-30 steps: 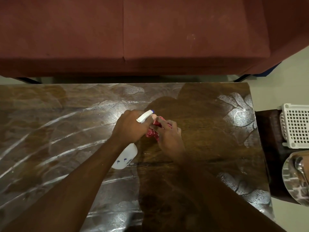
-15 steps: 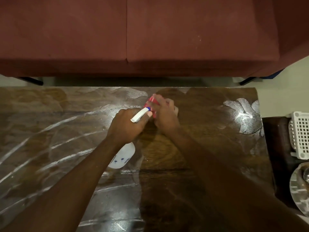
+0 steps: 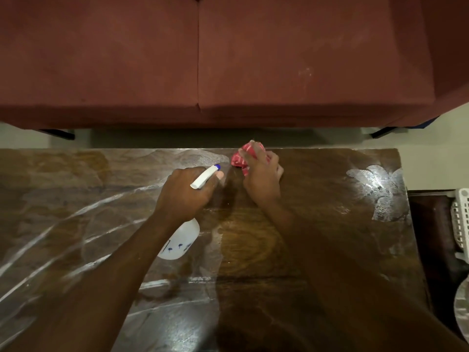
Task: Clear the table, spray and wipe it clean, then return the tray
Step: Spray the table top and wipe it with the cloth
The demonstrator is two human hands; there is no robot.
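Observation:
A dark wooden table (image 3: 317,250) fills the lower view, streaked with wet smears on its left half. My left hand (image 3: 185,194) grips a white spray bottle (image 3: 181,241) by its neck, the blue-tipped nozzle pointing toward the far edge. My right hand (image 3: 262,179) holds a crumpled red patterned cloth (image 3: 239,158) and presses it on the table at the far edge, just right of the nozzle.
A red sofa (image 3: 228,59) stands right behind the table's far edge. On a low dark stand to the right sit a white perforated basket (image 3: 460,224) and a silvery tray (image 3: 462,308), both partly cut off. A shiny leaf pattern (image 3: 380,191) marks the table's right end.
My right hand has pushed the red cloth away from me, from the table's middle to its far edge. My left hand with the bottle has stayed beside it.

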